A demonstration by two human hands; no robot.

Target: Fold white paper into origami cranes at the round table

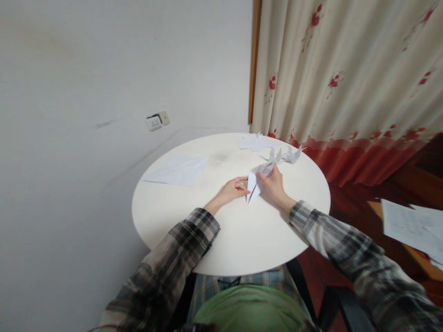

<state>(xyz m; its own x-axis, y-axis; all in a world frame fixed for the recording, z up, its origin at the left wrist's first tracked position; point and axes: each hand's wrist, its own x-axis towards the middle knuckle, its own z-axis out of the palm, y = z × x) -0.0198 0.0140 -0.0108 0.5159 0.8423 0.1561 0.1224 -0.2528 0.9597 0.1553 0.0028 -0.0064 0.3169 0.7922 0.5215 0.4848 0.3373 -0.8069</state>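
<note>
A partly folded piece of white paper (254, 185) is between my two hands over the right half of the round table, one pointed end towards me. My right hand (274, 184) grips it from the right, thumb on its upper face. From the left, my left hand (232, 190) pinches the paper's left edge with curled fingers. Just beyond the paper stand folded paper cranes (292, 155), their wings and points upright.
A flat white sheet (178, 169) lies at the table's left. More white paper (252, 142) lies at the far edge of the white round table (221, 249). A wall socket (153, 122) is at left, a flowered curtain (339, 69) behind. Printed sheets (411, 226) lie on the right.
</note>
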